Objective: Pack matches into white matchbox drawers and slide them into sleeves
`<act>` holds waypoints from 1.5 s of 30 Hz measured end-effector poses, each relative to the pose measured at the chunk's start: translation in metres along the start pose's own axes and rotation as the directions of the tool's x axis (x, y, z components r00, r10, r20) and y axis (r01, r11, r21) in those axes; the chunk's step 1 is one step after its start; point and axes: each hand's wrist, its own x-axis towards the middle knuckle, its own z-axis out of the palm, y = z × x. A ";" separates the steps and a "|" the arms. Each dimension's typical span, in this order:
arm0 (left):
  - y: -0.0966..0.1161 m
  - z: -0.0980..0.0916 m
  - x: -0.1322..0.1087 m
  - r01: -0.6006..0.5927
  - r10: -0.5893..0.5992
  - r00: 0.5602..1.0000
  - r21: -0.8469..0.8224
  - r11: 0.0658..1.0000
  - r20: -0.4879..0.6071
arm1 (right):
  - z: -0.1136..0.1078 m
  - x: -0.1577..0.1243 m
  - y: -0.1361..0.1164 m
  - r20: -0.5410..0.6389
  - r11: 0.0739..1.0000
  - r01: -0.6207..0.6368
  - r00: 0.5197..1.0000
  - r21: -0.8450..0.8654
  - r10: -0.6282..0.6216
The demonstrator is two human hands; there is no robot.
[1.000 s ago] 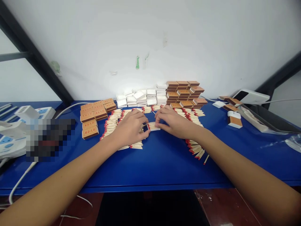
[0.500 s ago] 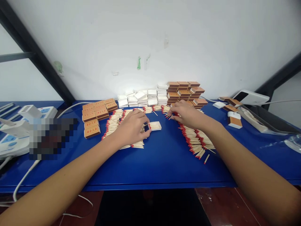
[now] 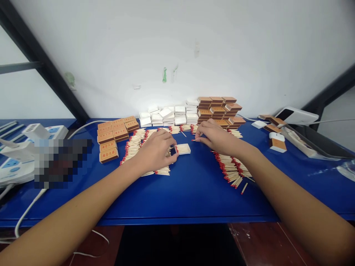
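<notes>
My left hand (image 3: pixel 155 149) rests on the blue table (image 3: pixel 191 192), fingers curled around the left end of a white matchbox tray (image 3: pixel 183 149) partly filled with matches. My right hand (image 3: pixel 216 137) is just right of the tray, fingertips pinched on a few red-tipped matches. Rows of loose matches lie under my left hand (image 3: pixel 133 146) and along my right wrist (image 3: pixel 231 168).
Orange matchboxes (image 3: pixel 113 135) lie at the left, white inner trays (image 3: pixel 169 115) are heaped at the back, and brown sleeves (image 3: pixel 219 109) are stacked beside them. Power strips (image 3: pixel 24 147) and cables sit far left; a phone (image 3: pixel 295 115), loose boxes (image 3: pixel 277 142) and another strip sit right.
My right hand left the tray, reached back to the matches near the brown stack, and has come back toward the tray with a pinch of matches. My left hand stayed on the tray.
</notes>
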 end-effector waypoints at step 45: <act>0.003 -0.001 0.000 0.004 -0.004 1.000 -0.005 1.000 0.012 | 0.003 0.003 0.009 -0.015 0.998 -0.053 0.999 -0.026 0.052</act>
